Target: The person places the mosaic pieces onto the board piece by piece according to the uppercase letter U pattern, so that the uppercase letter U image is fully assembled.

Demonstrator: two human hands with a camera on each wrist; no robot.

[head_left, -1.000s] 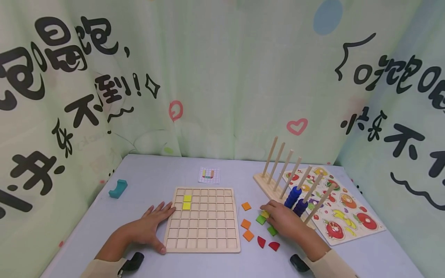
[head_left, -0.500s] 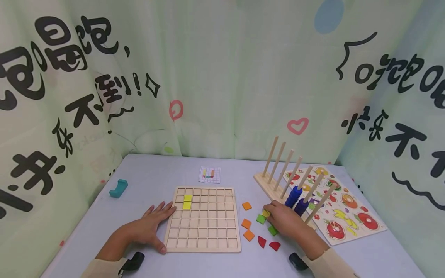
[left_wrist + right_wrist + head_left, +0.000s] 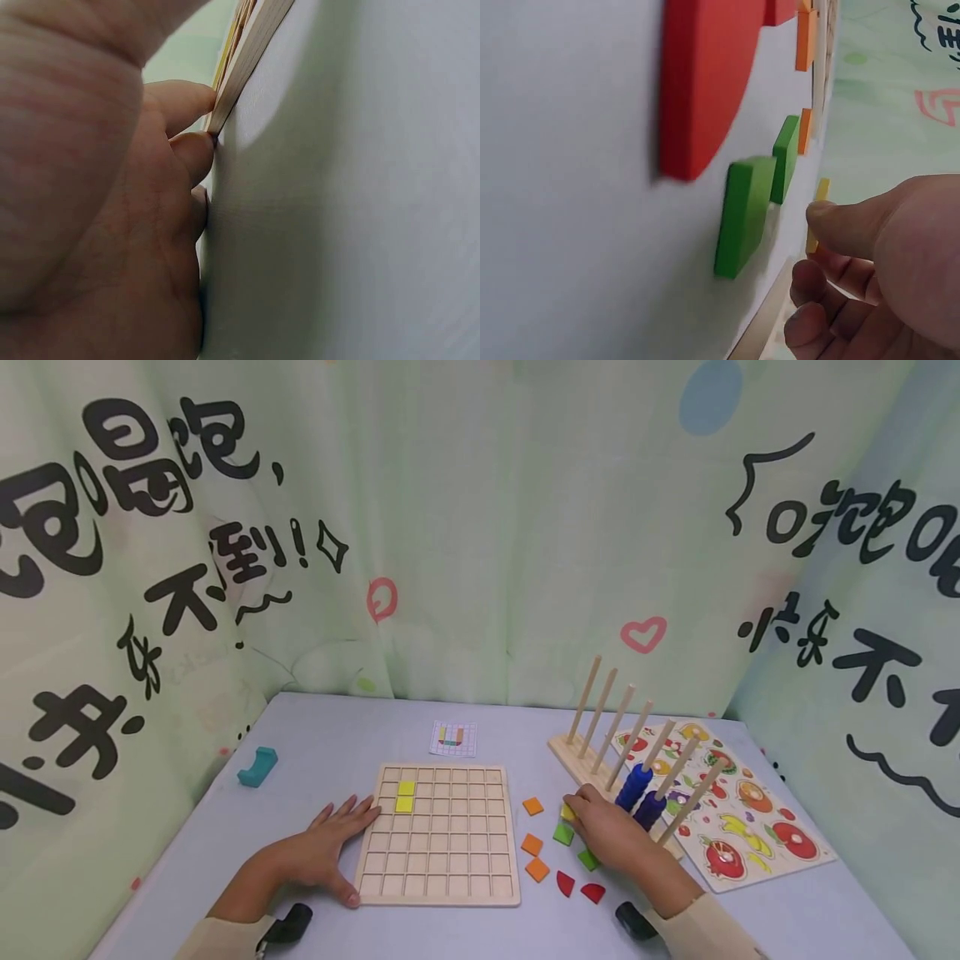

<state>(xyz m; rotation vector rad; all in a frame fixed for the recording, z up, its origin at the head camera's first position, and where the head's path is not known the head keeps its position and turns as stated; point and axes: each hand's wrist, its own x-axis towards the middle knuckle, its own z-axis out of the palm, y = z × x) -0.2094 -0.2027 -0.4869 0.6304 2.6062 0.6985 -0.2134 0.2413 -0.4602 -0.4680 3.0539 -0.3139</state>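
Note:
My left hand [image 3: 325, 850] lies spread at the left edge of a wooden grid board [image 3: 437, 893], fingers straight, thumb at the near left corner. In the left wrist view, fingertips touch the side of the board [image 3: 251, 64]. Two yellow tiles [image 3: 406, 787] sit stacked in one column near the board's upper left. With thumb and index finger, my right hand [image 3: 611, 831] pinches a yellow square tile [image 3: 823, 189] right of the board. Green tiles [image 3: 563, 833] lie just below that hand, one partly covered by it.
Orange tiles [image 3: 532, 844] and red quarter-round pieces [image 3: 592, 893] lie right of the board. A pegged wooden stand [image 3: 574, 762] with blue rings and a fruit puzzle board [image 3: 750, 827] are farther right. Behind the board lies a pattern card [image 3: 453, 738]; a teal curved block [image 3: 258, 767] is left.
My right hand has shifted slightly left and away from me with the yellow tile, which now sits a little beyond the green tile. The left hand stays in place.

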